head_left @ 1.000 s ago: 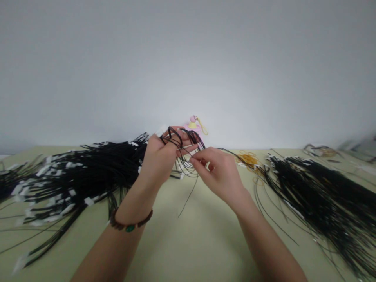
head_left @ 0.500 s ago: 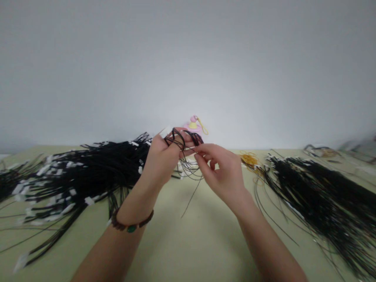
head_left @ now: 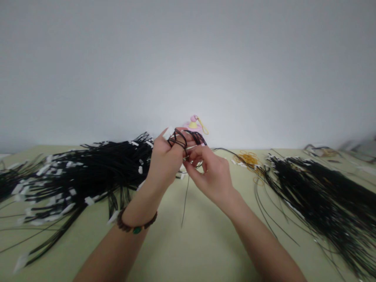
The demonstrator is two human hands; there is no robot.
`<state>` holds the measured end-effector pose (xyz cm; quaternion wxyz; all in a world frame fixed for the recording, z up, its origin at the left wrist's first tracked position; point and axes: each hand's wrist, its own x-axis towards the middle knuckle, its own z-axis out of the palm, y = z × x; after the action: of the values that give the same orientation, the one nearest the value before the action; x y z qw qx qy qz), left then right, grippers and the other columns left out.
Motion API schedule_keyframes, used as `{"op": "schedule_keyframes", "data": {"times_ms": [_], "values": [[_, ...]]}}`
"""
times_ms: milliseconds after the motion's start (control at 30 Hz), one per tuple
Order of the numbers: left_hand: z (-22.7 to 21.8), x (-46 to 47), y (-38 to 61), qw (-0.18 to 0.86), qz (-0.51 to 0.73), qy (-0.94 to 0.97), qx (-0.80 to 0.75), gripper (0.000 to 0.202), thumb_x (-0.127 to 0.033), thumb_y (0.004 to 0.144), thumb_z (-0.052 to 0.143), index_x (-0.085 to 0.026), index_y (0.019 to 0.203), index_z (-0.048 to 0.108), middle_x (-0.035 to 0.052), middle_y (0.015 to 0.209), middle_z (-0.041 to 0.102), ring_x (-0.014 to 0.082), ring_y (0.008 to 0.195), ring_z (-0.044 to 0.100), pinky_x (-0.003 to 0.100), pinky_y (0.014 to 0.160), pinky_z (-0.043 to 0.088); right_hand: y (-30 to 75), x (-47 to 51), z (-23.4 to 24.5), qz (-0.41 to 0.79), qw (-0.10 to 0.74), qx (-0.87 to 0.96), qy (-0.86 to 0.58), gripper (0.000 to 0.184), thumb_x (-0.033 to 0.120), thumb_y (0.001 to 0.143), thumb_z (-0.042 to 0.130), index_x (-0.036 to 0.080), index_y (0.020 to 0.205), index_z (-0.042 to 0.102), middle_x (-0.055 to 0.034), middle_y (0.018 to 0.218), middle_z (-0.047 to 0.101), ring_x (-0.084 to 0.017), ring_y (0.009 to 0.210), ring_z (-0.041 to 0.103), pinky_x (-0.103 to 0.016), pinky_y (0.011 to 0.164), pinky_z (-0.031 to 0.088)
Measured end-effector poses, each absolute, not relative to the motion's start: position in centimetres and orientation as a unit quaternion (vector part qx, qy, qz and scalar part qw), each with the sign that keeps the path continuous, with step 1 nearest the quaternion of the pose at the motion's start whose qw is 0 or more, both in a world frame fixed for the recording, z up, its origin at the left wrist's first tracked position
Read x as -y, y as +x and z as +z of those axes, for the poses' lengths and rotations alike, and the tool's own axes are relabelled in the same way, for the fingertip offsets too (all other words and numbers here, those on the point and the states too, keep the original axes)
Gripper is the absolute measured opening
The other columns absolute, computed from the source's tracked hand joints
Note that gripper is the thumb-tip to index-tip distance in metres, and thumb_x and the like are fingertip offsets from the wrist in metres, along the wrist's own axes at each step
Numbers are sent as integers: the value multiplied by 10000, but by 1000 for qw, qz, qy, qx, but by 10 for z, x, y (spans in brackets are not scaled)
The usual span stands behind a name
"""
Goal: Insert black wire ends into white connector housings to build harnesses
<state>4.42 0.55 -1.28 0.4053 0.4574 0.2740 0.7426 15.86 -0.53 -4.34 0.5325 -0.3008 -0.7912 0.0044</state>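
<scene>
Plain white wall [head_left: 188, 66] rises behind a pale green tabletop [head_left: 205, 250], and across that tabletop lie two large heaps of thin black wires. The left heap [head_left: 88, 172] spreads long and flat, its ends tagged with many small white connectors. The right heap [head_left: 317, 196] fans toward the table's right side, with a few white ends showing and stray strands curving loose.

Between the heaps, raised just above the table, are the person's two bare hands. The left hand [head_left: 164, 164], wearing a brown beaded bracelet with a green stone [head_left: 136, 229] at the wrist, is closed around a small bundle of looped black wires [head_left: 186, 143]. Its fingers curl in, and a white plastic connector [head_left: 168, 133] pokes up past them. The right hand [head_left: 208, 172] sits just beside it, half curled, with thumb and forefinger brought in against the loops; whether they have hold of a wire is too small to tell.

One thin black wire [head_left: 184, 203] hangs below the hands, and another [head_left: 232, 153] runs right toward a small tangle of yellow rubber bands [head_left: 248, 158]. Behind the hands, near the wall, stands a pink and yellow plastic ornament [head_left: 193, 124] with a yellow cord. Far right, blurred items [head_left: 321, 149] lie along the table's back edge, too soft to name.
</scene>
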Motion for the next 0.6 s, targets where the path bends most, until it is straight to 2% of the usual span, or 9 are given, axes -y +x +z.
{"op": "schedule_keyframes", "data": {"times_ms": [200, 367, 500, 600], "values": [[-12, -6, 42, 419, 739, 453, -270, 82, -89, 808, 562, -143, 809, 622, 31, 710, 670, 177, 667, 696, 299, 652, 590, 163, 5, -39, 51, 531, 812, -235, 97, 106, 839, 541, 184, 895, 528, 6, 832, 651, -75, 687, 602, -169, 587, 450], [-11, -6, 44, 443, 745, 427, -257, 122, -91, 820, 570, -144, 722, 620, 18, 635, 641, 178, 705, 695, 315, 717, 587, 161, -3, -42, -38, 531, 827, -184, 157, 35, 832, 514, 169, 857, 591, -36, 872, 691, -119, 845, 635, -217, 744, 508], [-9, -4, 46, 447, 748, 418, -257, 127, -89, 815, 581, -144, 713, 632, -8, 603, 622, 130, 610, 663, 261, 677, 575, 160, -11, -48, -137, 552, 810, -145, 128, 86, 858, 565, 183, 890, 641, -53, 885, 711, -141, 870, 650, -254, 791, 526], [-9, -3, 45, 458, 740, 419, -259, 127, -61, 798, 580, -133, 715, 643, -19, 595, 614, 87, 514, 613, 203, 593, 549, 159, -9, -48, -118, 579, 792, -153, 98, 166, 838, 650, 205, 927, 635, -26, 874, 708, -127, 811, 651, -247, 751, 530]]}}
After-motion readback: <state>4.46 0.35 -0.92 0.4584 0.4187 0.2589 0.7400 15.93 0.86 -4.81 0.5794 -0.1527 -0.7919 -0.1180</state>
